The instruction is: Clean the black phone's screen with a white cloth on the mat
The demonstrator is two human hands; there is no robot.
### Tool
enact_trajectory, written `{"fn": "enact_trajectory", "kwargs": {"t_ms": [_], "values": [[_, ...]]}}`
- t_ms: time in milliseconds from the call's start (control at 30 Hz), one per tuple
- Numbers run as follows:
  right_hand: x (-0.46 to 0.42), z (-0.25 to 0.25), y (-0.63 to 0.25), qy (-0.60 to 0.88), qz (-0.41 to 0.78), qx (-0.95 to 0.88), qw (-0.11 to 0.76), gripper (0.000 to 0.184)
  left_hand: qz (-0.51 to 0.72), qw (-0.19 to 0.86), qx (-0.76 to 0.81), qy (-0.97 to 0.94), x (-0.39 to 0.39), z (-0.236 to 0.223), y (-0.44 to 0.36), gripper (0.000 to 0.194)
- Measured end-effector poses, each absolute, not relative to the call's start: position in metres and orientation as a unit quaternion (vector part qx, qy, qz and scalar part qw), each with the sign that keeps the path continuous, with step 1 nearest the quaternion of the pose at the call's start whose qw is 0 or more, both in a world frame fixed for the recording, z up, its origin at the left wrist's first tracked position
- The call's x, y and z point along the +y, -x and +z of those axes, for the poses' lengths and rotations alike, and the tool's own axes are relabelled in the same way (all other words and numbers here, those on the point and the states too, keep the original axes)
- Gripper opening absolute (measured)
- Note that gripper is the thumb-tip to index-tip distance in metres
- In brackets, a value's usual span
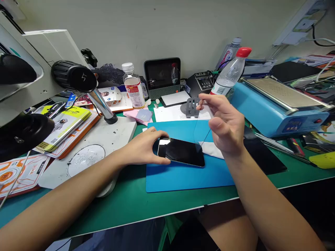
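Observation:
A phone (180, 151) with a dark, glossy screen lies face up on the blue mat (183, 179). My left hand (146, 146) grips its left end, thumb on the near edge and fingers on the far edge. Raised above the phone's right end, my right hand (222, 120) pinches a clear, thin screen protector (201, 130) between thumb and fingers. The sheet hangs tilted, and only its edges show plainly. A white cloth (212, 150) lies on the mat, partly hidden behind my right hand.
A microscope stand base (120, 129) takes up the left side. A blue machine with a metal plate (277, 104) stands at right, beside a dark flat panel (264, 153). Behind the mat are bottles (134, 89), a small screen (162, 75) and a grey phone stand (192, 107).

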State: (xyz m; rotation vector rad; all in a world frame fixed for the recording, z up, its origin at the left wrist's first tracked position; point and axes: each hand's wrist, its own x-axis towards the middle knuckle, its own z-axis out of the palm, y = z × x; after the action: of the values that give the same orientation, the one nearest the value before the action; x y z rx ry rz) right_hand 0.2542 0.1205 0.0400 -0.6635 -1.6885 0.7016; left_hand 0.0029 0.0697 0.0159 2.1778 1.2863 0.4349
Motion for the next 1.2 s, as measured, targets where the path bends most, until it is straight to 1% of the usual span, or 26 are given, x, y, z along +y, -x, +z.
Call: {"fn": "enact_trajectory", "kwargs": {"t_ms": [67,100,233,300,367,467,533,600,733,900,967,1000,1100,1200], "values": [[0.123,0.037,-0.253,0.282,0.283,-0.672,0.623,0.052,0.142,0.267,0.469,-0.83,0.069,0.016,-0.002,0.069],[0.125,0.036,-0.253,0.285,0.284,-0.655,0.639,0.053,0.135,0.263,0.463,-0.836,0.069,0.016,-0.002,0.067],[0.132,0.034,-0.253,0.303,0.313,-0.635,0.639,0.056,0.11,0.27,0.46,-0.839,0.066,0.016,-0.005,0.065],[0.135,0.034,-0.253,0.3,0.339,-0.625,0.636,0.057,0.106,0.277,0.47,-0.831,0.065,0.016,-0.007,0.071],[0.138,0.035,-0.251,0.297,0.373,-0.61,0.633,0.056,0.123,0.288,0.49,-0.813,0.065,0.014,-0.007,0.083],[0.135,0.04,-0.248,0.298,0.403,-0.614,0.61,0.055,0.193,0.304,0.518,-0.776,0.068,0.011,-0.007,0.099],[0.126,0.045,-0.247,0.285,0.409,-0.628,0.598,0.052,0.245,0.309,0.521,-0.757,0.069,0.011,-0.006,0.101],[0.114,0.05,-0.248,0.261,0.418,-0.639,0.591,0.051,0.281,0.308,0.51,-0.752,0.069,0.011,-0.006,0.099],[0.09,0.051,-0.253,0.221,0.418,-0.655,0.589,0.056,0.31,0.293,0.462,-0.777,0.066,0.014,-0.007,0.091],[0.082,0.038,-0.264,0.206,0.419,-0.665,0.583,0.054,0.321,0.255,0.437,-0.8,0.065,0.015,-0.007,0.063],[0.085,0.033,-0.274,0.214,0.411,-0.685,0.562,0.056,0.313,0.249,0.445,-0.801,0.066,0.014,-0.006,0.059],[0.087,0.032,-0.282,0.223,0.404,-0.703,0.541,0.06,0.309,0.248,0.452,-0.799,0.067,0.013,-0.006,0.058],[0.097,0.032,-0.304,0.287,0.346,-0.779,0.437,0.078,0.295,0.252,0.476,-0.789,0.07,0.012,-0.005,0.059],[0.109,0.035,-0.318,0.35,0.256,-0.839,0.329,0.087,0.272,0.257,0.51,-0.775,0.072,0.012,-0.005,0.06]]}}
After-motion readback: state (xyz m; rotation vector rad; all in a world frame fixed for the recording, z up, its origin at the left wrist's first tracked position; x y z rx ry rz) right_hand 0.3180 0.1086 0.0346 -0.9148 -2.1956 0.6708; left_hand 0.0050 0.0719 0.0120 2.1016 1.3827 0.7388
